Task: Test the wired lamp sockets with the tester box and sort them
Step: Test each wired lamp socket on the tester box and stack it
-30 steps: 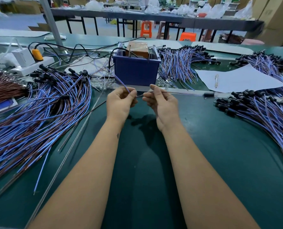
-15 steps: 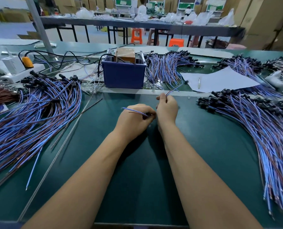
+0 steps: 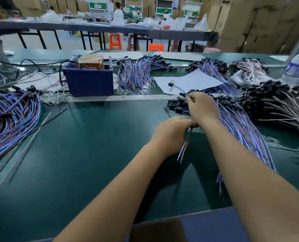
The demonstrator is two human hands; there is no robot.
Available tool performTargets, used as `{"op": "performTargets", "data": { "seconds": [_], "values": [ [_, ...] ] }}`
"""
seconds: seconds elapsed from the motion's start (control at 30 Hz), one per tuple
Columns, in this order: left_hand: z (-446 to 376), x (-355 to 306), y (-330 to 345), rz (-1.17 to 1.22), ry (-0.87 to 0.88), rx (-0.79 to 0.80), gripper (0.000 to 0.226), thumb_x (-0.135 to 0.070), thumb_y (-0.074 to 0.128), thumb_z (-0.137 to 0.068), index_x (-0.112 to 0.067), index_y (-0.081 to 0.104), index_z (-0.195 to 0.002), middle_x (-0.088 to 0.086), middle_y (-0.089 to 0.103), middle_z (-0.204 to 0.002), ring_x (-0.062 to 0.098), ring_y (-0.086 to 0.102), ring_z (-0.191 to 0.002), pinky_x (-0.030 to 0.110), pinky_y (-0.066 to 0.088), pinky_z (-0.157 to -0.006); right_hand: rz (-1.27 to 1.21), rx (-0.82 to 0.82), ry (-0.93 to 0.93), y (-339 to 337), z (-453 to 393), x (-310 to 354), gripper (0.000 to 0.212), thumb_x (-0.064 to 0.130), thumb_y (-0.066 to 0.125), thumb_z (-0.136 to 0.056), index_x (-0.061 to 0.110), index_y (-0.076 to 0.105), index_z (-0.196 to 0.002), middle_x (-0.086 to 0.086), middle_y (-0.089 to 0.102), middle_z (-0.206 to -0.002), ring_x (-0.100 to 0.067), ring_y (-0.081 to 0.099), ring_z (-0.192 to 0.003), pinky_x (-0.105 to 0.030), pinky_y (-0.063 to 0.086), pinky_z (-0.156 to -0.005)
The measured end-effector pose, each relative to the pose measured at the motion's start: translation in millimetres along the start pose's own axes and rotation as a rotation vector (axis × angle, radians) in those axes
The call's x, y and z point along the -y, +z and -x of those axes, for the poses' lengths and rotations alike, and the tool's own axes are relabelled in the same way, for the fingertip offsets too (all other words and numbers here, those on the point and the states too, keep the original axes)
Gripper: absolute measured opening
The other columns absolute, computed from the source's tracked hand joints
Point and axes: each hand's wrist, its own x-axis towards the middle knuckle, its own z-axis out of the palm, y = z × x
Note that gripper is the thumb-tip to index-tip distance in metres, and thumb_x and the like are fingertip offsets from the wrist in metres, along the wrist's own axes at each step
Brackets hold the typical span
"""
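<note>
Head view: left hand (image 3: 171,135) clenched round thin blue/brown wire leads (image 3: 184,149) over green mat; right hand (image 3: 203,106) pinches at black-socket wire pile (image 3: 232,116), exact grip unclear. Leads light, floppy, prob tangle; take near socket.

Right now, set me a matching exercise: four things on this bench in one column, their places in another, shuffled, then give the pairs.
Things:
1. blue box
2. white paper sheet
3. left hand
4. right hand

Places:
A. over the black socket ends of the wire pile on the right
B. far side of the bench, left of centre
C. gripping a few wire ends near the bench middle
D. behind the right-hand pile, a single socket lying on it

Pairs: 1-B, 2-D, 3-C, 4-A
</note>
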Motion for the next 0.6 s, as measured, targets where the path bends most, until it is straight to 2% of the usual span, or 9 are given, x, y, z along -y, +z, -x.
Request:
{"op": "performTargets", "data": {
  "seconds": [0.13,0.23,0.3,0.4,0.5,0.6],
  "values": [
    [-11,-17,28,-0.018,0.062,0.205,0.06,0.002,0.056,-0.081,-0.016,0.053,-0.139,0.007,0.062,-0.13,0.029,0.052,-0.121,0.041,0.042,-0.099,0.089,-0.002,0.052,-21,-5,-39,0.025,0.028,0.05,-0.099,0.017,0.07,-0.107,-0.01,0.07,-0.103,-0.033,0.06,-0.088,-0.032,0.036,-0.064],
    [-9,-22,41,-0.068,0.046,0.313,0.067,0.001,0.05,-0.082,-0.022,0.045,-0.145,0.008,0.059,-0.132,0.028,0.048,-0.124,0.036,0.037,-0.101,0.122,0.089,0.134,-22,-1,-62,0.027,0.031,0.054,-0.097,0.025,0.066,-0.121,-0.008,0.066,-0.12,-0.033,0.06,-0.108,-0.033,0.041,-0.073],
    [-8,-22,43,-0.027,0.035,0.311,0.062,0.003,0.048,-0.083,-0.02,0.05,-0.141,0.012,0.061,-0.129,0.03,0.051,-0.122,0.038,0.04,-0.101,0.128,0.124,0.167,-18,4,-70,0.03,0.032,0.055,-0.096,0.026,0.064,-0.124,-0.007,0.064,-0.124,-0.032,0.058,-0.113,-0.035,0.044,-0.078],
    [-7,-18,39,0.037,-0.002,0.26,0.05,0.001,0.051,-0.086,-0.015,0.06,-0.132,0.012,0.066,-0.121,0.031,0.054,-0.117,0.037,0.041,-0.099,0.173,0.059,0.178,-11,11,-66,0.033,0.032,0.055,-0.096,0.024,0.061,-0.127,-0.015,0.056,-0.128,-0.035,0.049,-0.119,-0.04,0.045,-0.089],
    [-4,-9,29,0.049,-0.046,0.209,0.039,-0.004,0.056,-0.089,-0.01,0.064,-0.126,0.011,0.068,-0.116,0.029,0.054,-0.113,0.028,0.037,-0.1,0.207,-0.064,0.097,-6,12,-44,0.032,0.028,0.056,-0.096,0.018,0.061,-0.126,-0.018,0.052,-0.124,-0.037,0.044,-0.117,-0.042,0.038,-0.095],
    [2,8,7,-0.003,-0.087,0.161,0.036,-0.008,0.056,-0.088,-0.013,0.067,-0.122,0.01,0.069,-0.11,0.029,0.055,-0.108,0.03,0.039,-0.095,0.124,-0.063,-0.015,7,11,-8,0.03,0.022,0.054,-0.095,0.016,0.063,-0.124,-0.016,0.054,-0.119,-0.035,0.045,-0.115,-0.04,0.038,-0.093]
  ]
}}
